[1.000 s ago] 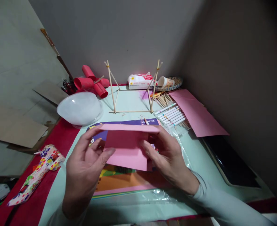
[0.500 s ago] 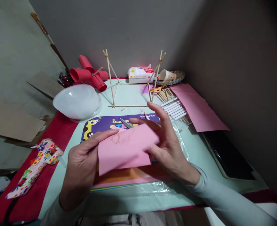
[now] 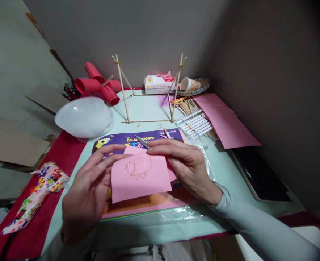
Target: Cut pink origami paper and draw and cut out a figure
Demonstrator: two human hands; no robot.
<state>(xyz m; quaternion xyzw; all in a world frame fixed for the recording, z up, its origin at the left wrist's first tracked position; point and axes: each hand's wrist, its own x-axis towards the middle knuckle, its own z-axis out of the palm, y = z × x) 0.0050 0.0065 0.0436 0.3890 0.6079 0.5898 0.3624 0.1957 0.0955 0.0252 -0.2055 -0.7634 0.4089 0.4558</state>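
A folded pink sheet of paper point(image 3: 140, 185), with a small animal outline drawn on it in brown, is held up in front of me. My left hand point(image 3: 92, 185) grips its left side, fingers along the top edge. At the upper right corner, my right hand point(image 3: 187, 166) pinches the paper between thumb and fingers. Pointed grey scissor-like blades point(image 3: 142, 141) lie just behind the sheet; their other end is hidden. Beneath the paper is a purple origami pack point(image 3: 113, 139) with a giraffe picture, partly covered.
A stick frame point(image 3: 150, 120) stands at the back. Left are a translucent white bowl point(image 3: 81, 116), red paper rolls point(image 3: 89, 86) and a flowery wrapped object point(image 3: 37, 195). Right are markers point(image 3: 195, 123), pink sheets point(image 3: 227, 123) and a black flat device point(image 3: 260, 177). A tissue pack point(image 3: 157, 84) sits behind.
My right hand, earlier spread with its index finger raised, has closed onto the paper's top right. The sheet has turned flatter toward me, so the drawing shows clearly. The view shifted slightly.
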